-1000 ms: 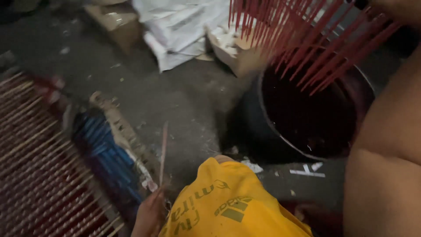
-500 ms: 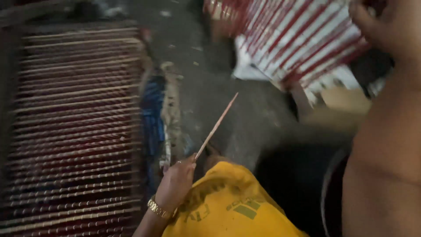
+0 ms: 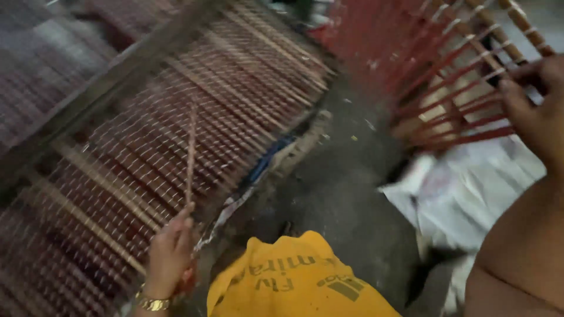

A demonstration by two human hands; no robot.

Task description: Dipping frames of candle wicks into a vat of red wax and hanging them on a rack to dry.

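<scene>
My left hand (image 3: 169, 252), with a gold bracelet on the wrist, pinches the lower end of a single thin stick (image 3: 190, 155) that points up over a rack of sticks (image 3: 117, 152). My right hand (image 3: 537, 105) at the upper right grips a fanned row of red-tipped sticks bound together (image 3: 446, 76), held up in the air. My knee in yellow cloth (image 3: 294, 285) is at the bottom centre.
The rack of many pale and reddish sticks lies on wire mesh across the left half, with a grey frame bar (image 3: 111, 76) slanting over it. Dark dusty floor (image 3: 346, 199) runs between. White sacks (image 3: 470, 194) lie at the right.
The view has swung left: the dark bucket is out of sight and the rack fills the left. My left hand has carried the single stick over the rack. The red fan has moved with my right hand.
</scene>
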